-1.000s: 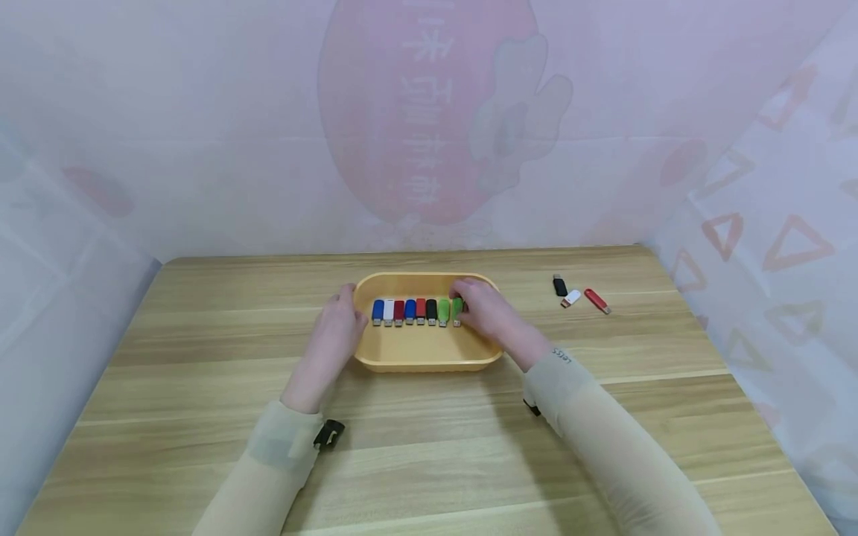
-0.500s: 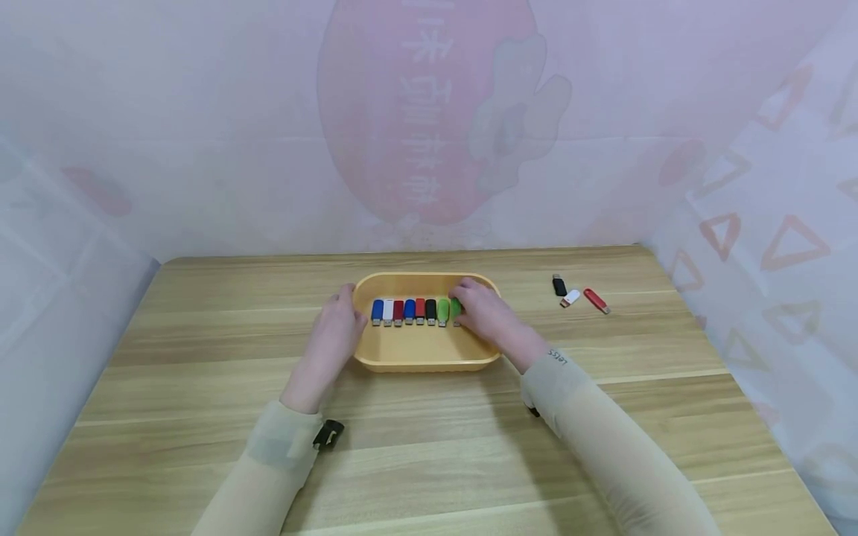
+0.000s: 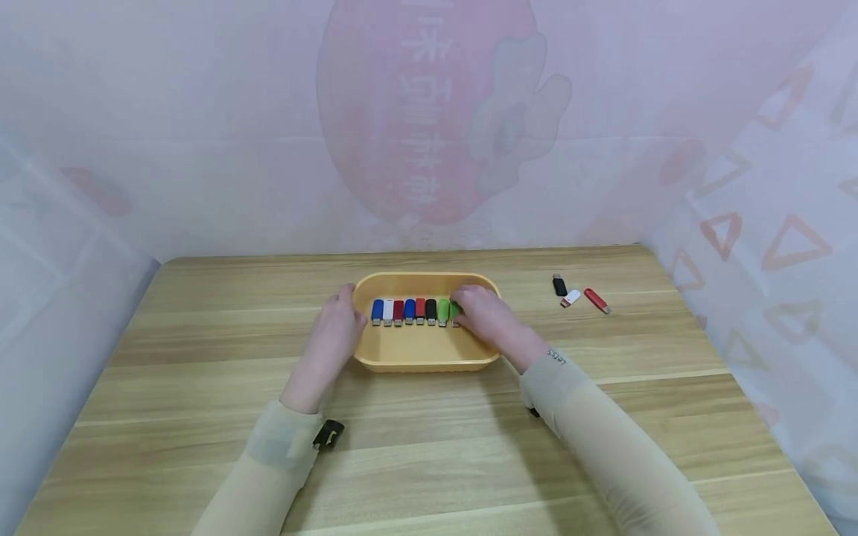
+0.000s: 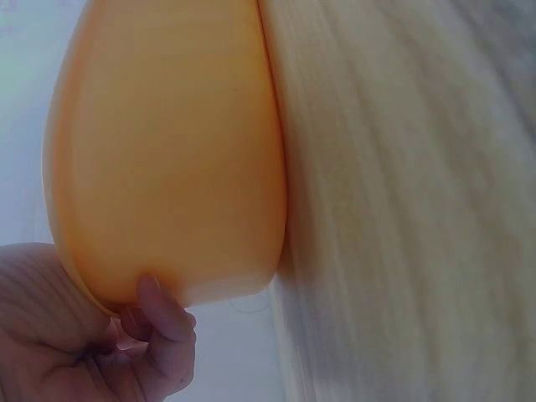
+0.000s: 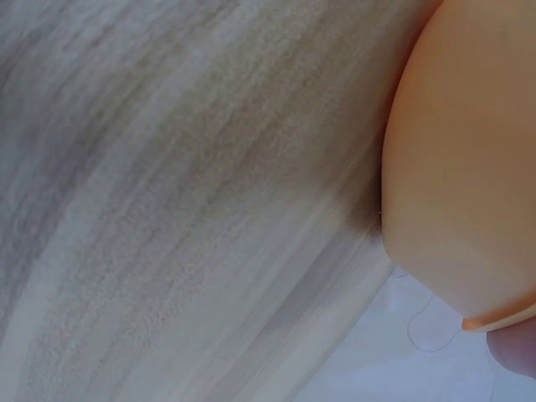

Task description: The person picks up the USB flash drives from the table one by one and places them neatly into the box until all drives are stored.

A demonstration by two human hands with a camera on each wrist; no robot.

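My left hand (image 3: 333, 333) grips the left rim of the orange tray (image 3: 422, 356), at frame centre on the table (image 3: 201, 320). My right hand (image 3: 488, 318) pinches the dark green USB stick (image 3: 456, 308) (rightmost in the tray's row). Three more sticks (image 3: 578, 295) lie right of centre.

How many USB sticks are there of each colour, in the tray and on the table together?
Blue: 2
White: 2
Red: 2
Dark red: 1
Black: 2
Green: 2, one under the right hand
Total: 11; 8 in the tray, 3 on the table.
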